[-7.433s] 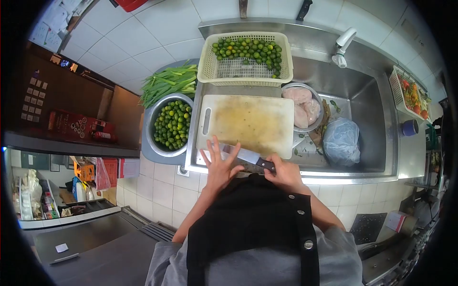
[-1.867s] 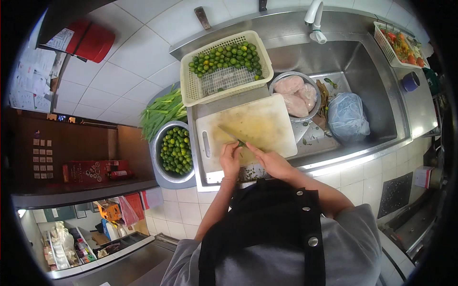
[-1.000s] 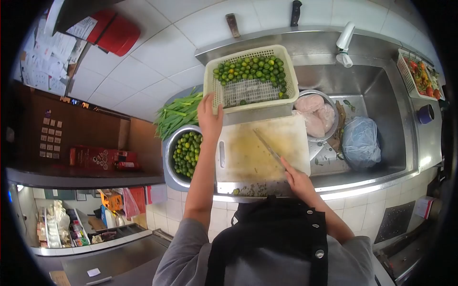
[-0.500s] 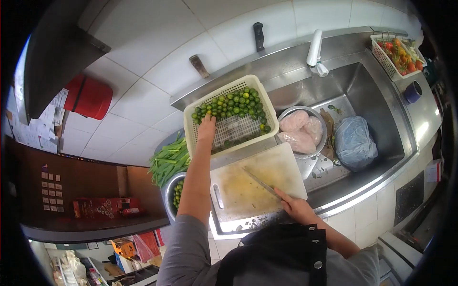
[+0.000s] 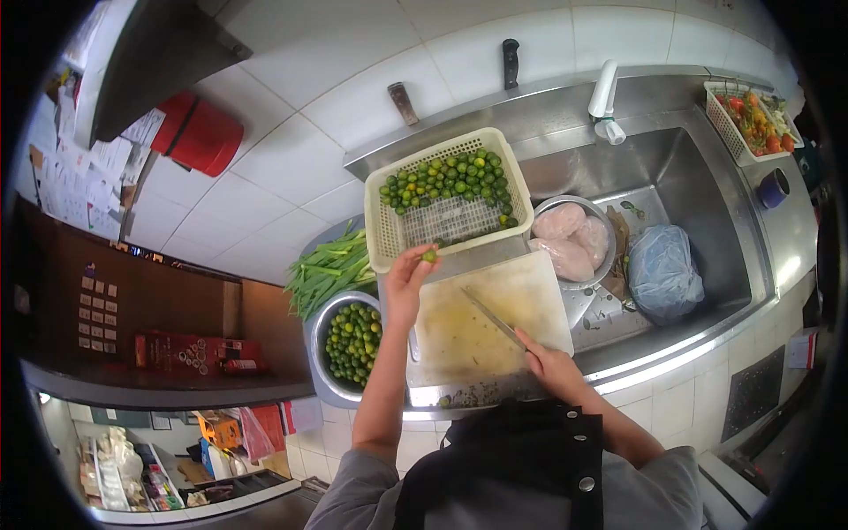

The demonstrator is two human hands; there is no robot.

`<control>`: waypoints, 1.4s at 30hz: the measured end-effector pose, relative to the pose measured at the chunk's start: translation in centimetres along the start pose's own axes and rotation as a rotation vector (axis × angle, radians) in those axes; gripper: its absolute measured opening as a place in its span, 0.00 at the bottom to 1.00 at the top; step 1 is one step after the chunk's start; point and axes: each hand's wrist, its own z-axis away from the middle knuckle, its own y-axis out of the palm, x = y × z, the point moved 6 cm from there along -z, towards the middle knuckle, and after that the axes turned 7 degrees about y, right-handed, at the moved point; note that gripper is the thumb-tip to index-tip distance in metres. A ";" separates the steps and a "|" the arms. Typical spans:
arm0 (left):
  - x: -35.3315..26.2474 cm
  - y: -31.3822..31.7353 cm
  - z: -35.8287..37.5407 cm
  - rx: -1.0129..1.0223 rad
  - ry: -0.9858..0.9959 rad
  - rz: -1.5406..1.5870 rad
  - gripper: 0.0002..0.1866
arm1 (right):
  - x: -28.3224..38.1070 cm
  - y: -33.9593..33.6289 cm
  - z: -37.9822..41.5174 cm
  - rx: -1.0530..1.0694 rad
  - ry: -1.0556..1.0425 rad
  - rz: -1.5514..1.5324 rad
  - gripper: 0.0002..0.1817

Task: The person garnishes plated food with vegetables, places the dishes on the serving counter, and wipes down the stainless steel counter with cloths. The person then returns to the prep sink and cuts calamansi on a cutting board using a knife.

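Observation:
Pinched in the fingertips of my left hand (image 5: 407, 283) is a small green lime (image 5: 430, 255), held above the near edge of a cream plastic basket (image 5: 380, 254). More small limes (image 5: 455, 177) lie along the basket's far and right sides. My right hand (image 5: 549, 364) grips a knife (image 5: 491, 316) by its handle, the blade resting over a stained white cutting board (image 5: 548, 300) and angled up to the left. To the left of my left forearm, a metal bowl (image 5: 313, 349) is full of limes (image 5: 353, 340).
Green leafy stalks (image 5: 329, 274) lie behind the bowl. The sink (image 5: 707, 177) on the right holds a metal bowl of pale raw meat (image 5: 574, 238) and a bluish plastic bag (image 5: 664, 269). Beyond stand a faucet (image 5: 604, 93), a basket of tomatoes and peppers (image 5: 751, 124) and a dark cup (image 5: 774, 188).
My left hand has come out of the basket toward me, now with a lime in its fingers. The right hand keeps the knife over the board. The view has shifted slightly.

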 end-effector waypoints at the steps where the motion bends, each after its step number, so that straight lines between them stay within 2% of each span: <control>1: -0.2 0.1 1.7 -0.035 -0.030 0.026 0.15 | -0.1 0.2 0.0 0.006 -0.003 0.006 0.30; 4: 0.0 0.5 6.8 -0.100 -0.085 -0.009 0.18 | -0.1 0.5 0.2 -0.042 -0.039 0.000 0.30; 7: 3.5 0.6 11.7 -0.119 -0.133 -0.077 0.18 | 0.3 0.7 0.7 -0.034 -0.038 -0.079 0.31; 9: 4.0 1.1 14.5 -0.214 -0.094 -0.422 0.17 | 1.3 0.9 1.0 0.002 -0.072 -0.145 0.31; 13: 7.2 1.9 17.2 -0.236 -0.096 -0.524 0.15 | 2.4 1.9 1.3 0.086 -0.091 -0.127 0.33; 15: 8.1 2.0 17.5 -0.248 -0.126 -0.531 0.15 | 1.9 2.7 1.3 0.099 -0.107 -0.090 0.33; 17: 7.8 2.3 17.3 -0.256 -0.012 -0.538 0.15 | 1.7 2.9 1.5 0.111 -0.122 -0.054 0.34; 18: 7.8 2.4 17.3 -0.259 -0.014 -0.537 0.15 | 1.8 2.7 1.6 0.114 -0.128 -0.037 0.34; 20: 6.8 2.8 17.0 -0.252 0.102 -0.719 0.15 | 2.2 2.2 1.8 0.116 -0.134 -0.022 0.34; 24: 6.9 3.0 17.1 -0.271 0.048 -0.727 0.14 | 2.6 1.4 2.3 0.117 -0.117 -0.026 0.33; 29: 6.9 2.7 17.1 -0.296 0.085 -0.734 0.14 | 3.1 0.8 2.6 0.111 -0.136 -0.056 0.33; 38: 7.0 2.5 17.1 -0.318 0.095 -0.760 0.15 | 3.6 1.2 1.8 0.180 -0.058 0.095 0.33; 40: 6.9 2.6 17.2 -0.322 0.085 -0.733 0.15 | 3.1 2.4 0.6 0.060 -0.207 0.073 0.34; 42: 7.6 2.4 17.5 -0.328 0.075 -0.705 0.15 | 3.3 3.2 -0.6 0.088 -0.185 0.072 0.34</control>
